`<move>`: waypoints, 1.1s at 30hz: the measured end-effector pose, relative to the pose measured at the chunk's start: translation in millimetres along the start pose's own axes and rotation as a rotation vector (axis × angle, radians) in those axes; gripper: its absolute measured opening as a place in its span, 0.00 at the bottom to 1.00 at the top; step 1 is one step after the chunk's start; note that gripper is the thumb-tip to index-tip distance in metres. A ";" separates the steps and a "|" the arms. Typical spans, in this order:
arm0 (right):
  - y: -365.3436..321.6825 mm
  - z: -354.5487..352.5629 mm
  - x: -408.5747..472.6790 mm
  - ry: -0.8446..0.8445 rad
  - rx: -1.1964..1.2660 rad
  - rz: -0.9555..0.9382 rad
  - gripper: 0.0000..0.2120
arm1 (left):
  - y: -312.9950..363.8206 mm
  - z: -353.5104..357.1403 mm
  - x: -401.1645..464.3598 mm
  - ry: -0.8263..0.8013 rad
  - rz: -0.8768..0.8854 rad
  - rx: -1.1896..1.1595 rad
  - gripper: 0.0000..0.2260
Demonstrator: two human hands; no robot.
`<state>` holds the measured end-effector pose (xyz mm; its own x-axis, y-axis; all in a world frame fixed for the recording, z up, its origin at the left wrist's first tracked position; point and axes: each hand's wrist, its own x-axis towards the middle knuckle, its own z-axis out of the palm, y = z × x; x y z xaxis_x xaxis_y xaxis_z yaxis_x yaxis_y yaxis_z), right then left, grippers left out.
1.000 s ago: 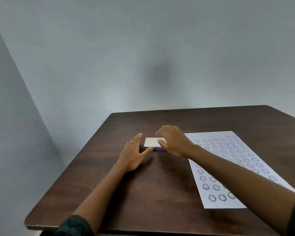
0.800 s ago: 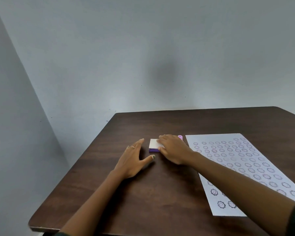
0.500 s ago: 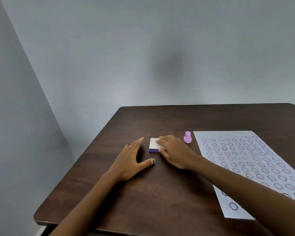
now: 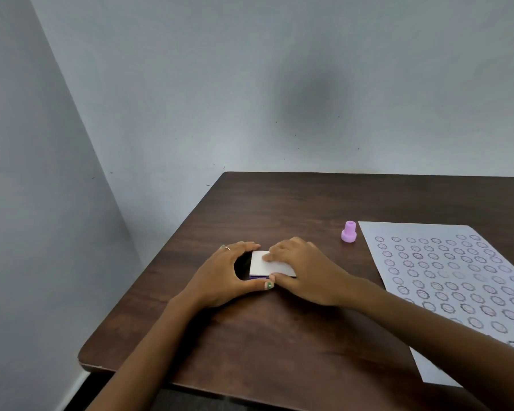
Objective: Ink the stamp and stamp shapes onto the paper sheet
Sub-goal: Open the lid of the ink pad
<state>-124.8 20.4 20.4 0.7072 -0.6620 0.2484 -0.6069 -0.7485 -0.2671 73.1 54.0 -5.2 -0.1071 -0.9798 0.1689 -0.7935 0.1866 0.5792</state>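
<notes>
I see both hands gathered on the ink pad point(image 4: 264, 266), a small flat case with a white lid and a purple base, lying on the dark wooden table point(image 4: 279, 336). My landmark is that pad. The left hand point(image 4: 226, 277) curves around its left end: the fingers arch over the far corner, the thumb with a green-painted nail presses against the near edge, and a ring point(image 4: 227, 248) shows on one finger. The right hand point(image 4: 304, 271) covers the pad's right part, fingertips resting flat on the white lid and the thumb along the near edge, just beside the left thumb. So both hands grasp the pad between them, and its lid looks closed.

The stamp point(image 4: 349, 231), a small pink plastic piece standing upright on its wider base, sits on the table to the right of the pad and farther back, well apart from both hands and untouched. Just to the right of the stamp lies the paper sheet point(image 4: 445, 280), flat on the table, covered with rows of round purple printed shapes.
</notes>
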 end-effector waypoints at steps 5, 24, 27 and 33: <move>11.6 -12.5 1.3 -0.099 0.083 0.037 0.23 | -3.2 0.2 1.9 0.010 0.003 -0.012 0.33; 33.7 -32.3 29.2 0.084 0.306 0.098 0.10 | 1.5 -3.9 2.7 -0.015 -0.001 -0.058 0.43; 40.3 -21.2 35.4 0.229 0.258 0.138 0.10 | 3.0 -4.5 2.3 -0.018 -0.015 -0.070 0.45; 51.9 -3.6 46.2 0.272 0.177 0.213 0.12 | 3.9 -4.8 2.5 -0.020 -0.043 -0.125 0.44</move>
<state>-125.0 -49.1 21.4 0.4354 -0.8057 0.4015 -0.6411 -0.5907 -0.4899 72.6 52.6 1.3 -0.0872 -0.9881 0.1264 -0.7173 0.1503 0.6804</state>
